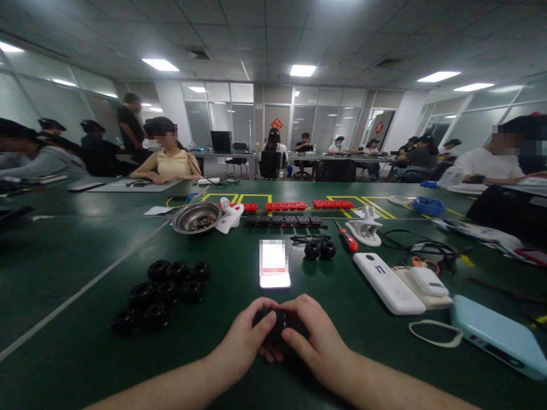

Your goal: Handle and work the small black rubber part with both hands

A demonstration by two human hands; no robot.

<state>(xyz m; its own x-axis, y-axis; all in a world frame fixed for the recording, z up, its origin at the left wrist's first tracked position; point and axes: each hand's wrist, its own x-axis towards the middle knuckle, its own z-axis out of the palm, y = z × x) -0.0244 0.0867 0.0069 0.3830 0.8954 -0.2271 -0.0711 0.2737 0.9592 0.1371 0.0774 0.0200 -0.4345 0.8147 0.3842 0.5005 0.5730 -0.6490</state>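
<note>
Close to the table's near edge, my left hand [250,330] and my right hand [316,336] are both closed around a small black rounded part [280,322]. Fingers cover most of it. It looks glossy, like the black ring-shaped parts [166,291] grouped to the left, several of them with a hole in the middle. Just beyond my hands lies a phone [274,280] with a lit screen. Two similar black parts [319,249] sit past the phone on the right, beside a red-and-black screwdriver [348,240].
A metal bowl [182,222] holds small brass-coloured pieces. Red strips [286,206] and a black strip [284,221] lie across the green table [231,256]. At right are a white power bank [384,282], a light-blue box [498,330] and cables. Other people sit at tables beyond.
</note>
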